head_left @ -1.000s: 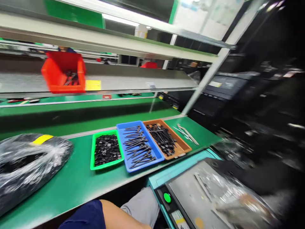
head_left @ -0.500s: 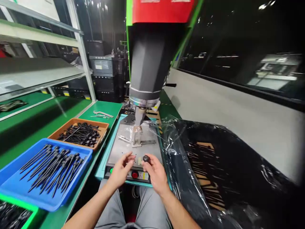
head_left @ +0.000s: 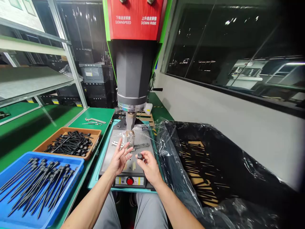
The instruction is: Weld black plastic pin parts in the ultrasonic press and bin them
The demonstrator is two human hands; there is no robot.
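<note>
My right hand (head_left: pixel 150 167) pinches a small black knob-like part (head_left: pixel 140 156) between thumb and fingers, above the front of the metal base plate (head_left: pixel 108 162). Whether a stem runs back from the knob into the palm is hidden. To its left, my left hand (head_left: pixel 119 160) is raised, fingers spread and nothing in it. Just beyond both hands stands a small metal fixture (head_left: pixel 130 138), under the tapered tip (head_left: pixel 130 121) of the press (head_left: pixel 132 66). Clear plastic film hangs by the fixture. A red button (head_left: pixel 130 181) sits on the base's front panel.
A blue tray (head_left: pixel 79 165) of black pointed rods with knobbed ends lies at left. Behind it is an orange-brown tray (head_left: pixel 98 135) of similar black parts. Wrenches (head_left: pixel 95 121) lie farther back. A plastic-lined container (head_left: pixel 171 171) with thin dark pieces stands at right.
My left hand has opened wider, its fingers spreading up towards the fixture. The right hand still holds the black part. The whole view has shifted, with more of the press showing.
</note>
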